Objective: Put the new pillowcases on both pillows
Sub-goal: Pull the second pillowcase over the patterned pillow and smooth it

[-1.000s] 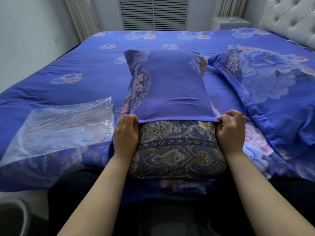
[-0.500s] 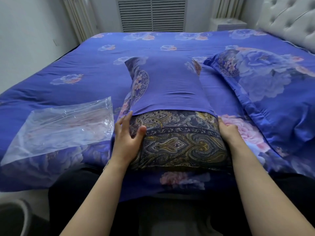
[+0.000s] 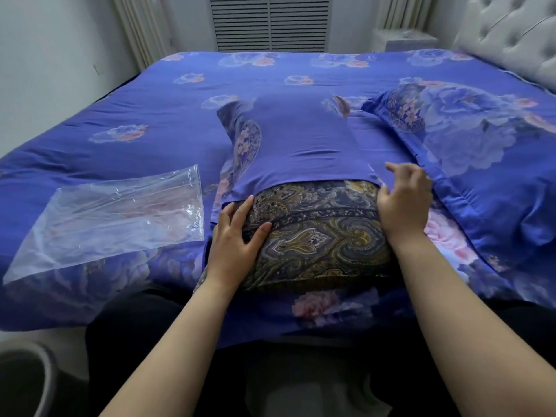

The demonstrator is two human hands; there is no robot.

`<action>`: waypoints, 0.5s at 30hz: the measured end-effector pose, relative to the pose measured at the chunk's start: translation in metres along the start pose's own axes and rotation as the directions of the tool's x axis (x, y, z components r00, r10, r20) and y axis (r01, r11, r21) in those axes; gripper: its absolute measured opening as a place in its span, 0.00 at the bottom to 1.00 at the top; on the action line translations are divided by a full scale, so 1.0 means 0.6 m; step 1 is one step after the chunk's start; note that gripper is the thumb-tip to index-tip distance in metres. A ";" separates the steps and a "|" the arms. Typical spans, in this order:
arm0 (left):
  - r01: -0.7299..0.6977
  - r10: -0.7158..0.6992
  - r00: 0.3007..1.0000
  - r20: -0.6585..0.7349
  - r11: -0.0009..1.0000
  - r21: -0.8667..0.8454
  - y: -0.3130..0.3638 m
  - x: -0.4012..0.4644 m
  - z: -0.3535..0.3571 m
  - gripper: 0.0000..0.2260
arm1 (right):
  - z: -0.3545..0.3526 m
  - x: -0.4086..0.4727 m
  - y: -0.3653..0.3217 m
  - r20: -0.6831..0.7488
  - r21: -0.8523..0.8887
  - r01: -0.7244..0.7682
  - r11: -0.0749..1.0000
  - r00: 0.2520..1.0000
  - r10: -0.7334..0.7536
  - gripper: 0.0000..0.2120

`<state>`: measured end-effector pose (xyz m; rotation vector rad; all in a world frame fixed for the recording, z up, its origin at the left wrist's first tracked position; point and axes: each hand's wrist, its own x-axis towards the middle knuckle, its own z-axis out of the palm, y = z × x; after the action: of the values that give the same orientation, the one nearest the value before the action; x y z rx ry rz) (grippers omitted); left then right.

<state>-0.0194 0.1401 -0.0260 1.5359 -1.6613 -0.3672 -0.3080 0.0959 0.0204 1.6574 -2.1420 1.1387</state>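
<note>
- Head view: a person stands at the edge of a bed (image 3: 301, 67) made up with a blue floral cover, both bare forearms reaching over a paisley pillow (image 3: 319, 236) that lies lengthwise in front of them.
- The pillow's far part sits inside a blue pillowcase (image 3: 294, 145); its near part, patterned in gold and navy, is still uncovered between the two hands.
- The left hand (image 3: 237, 236) lies on the pillow's left near corner, fingers spread and fairly straight, thumb apart from them, fingertips just short of the pillowcase's open hem.
- The right hand (image 3: 403, 200) is at the pillow's right side, by the hem's right corner; its fingers are loosely curled and motion-blurred, and whether they pinch the cloth cannot be told.
- To the right of the right hand lies a second pillow (image 3: 469, 139), already dressed in the matching blue floral case, its flanged edge close to the knuckles.
- Left of the left hand, a clear plastic bag (image 3: 114, 218) lies flat on the cover, apart from the pillow.
- Beyond both hands, past the bed's far edge, a louvred vent panel (image 3: 270, 22) stands against the wall; a tufted pale headboard (image 3: 511, 31) rises at far right.
</note>
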 end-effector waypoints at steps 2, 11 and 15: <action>0.003 -0.004 0.999 0.042 1.000 0.024 -0.003 0.004 -0.009 0.31 | -0.017 -0.031 -0.044 -0.050 0.126 0.278 0.952 0.961 -0.273 0.17; -0.389 0.411 0.910 0.057 0.795 0.466 -0.019 -0.077 -0.042 0.25 | 0.013 -0.218 -0.101 0.083 0.005 0.647 0.763 0.760 -0.645 0.17; -0.495 0.411 0.869 0.276 0.726 0.478 -0.008 -0.121 -0.019 0.31 | 0.029 -0.257 -0.072 0.153 -0.029 0.691 0.722 0.717 -0.680 0.27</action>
<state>-0.0139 0.2098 -0.0490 1.4198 -2.3304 0.2888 -0.2105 0.1945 -0.0615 2.2466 -1.3502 0.6990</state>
